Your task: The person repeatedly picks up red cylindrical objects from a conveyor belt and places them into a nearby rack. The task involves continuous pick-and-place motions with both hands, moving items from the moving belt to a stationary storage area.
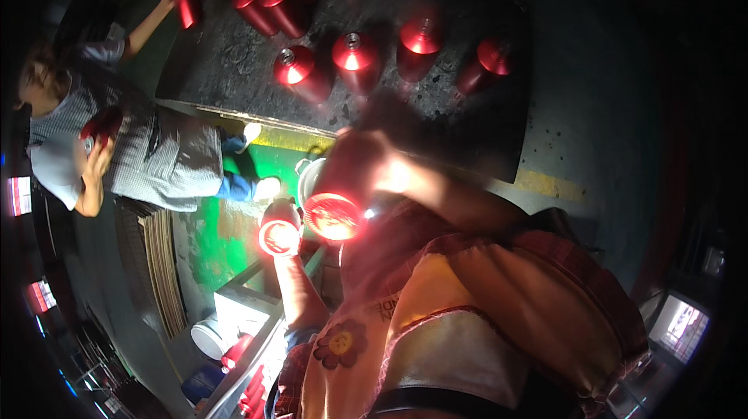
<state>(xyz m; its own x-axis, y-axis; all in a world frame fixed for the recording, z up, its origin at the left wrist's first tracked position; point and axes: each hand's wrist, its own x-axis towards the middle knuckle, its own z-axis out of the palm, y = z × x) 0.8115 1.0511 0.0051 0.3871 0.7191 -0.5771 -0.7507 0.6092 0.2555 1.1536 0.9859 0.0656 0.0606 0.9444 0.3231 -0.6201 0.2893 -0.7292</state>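
In my right hand [384,163] is a red metal bottle [340,185], its round base tilted toward me and brightly lit. Motion blurs that hand and the bottle's upper part. Lower and to the left, my left hand [289,258] grips a second red bottle [278,238], also base toward me, with its neck hidden. The two bottles are side by side; I cannot tell whether they touch. Beyond them, a row of red bottles with narrow necks stands on a dark table, among them one red bottle [356,62] near the middle.
The dark worn table [234,68] has more red bottles at its far left. A person [148,138] in a checked apron stands at left, a red bottle in each hand. Below are a white bucket [209,339], stacked brown sheets [161,263] and a container edge [253,345] beside more red bottles.
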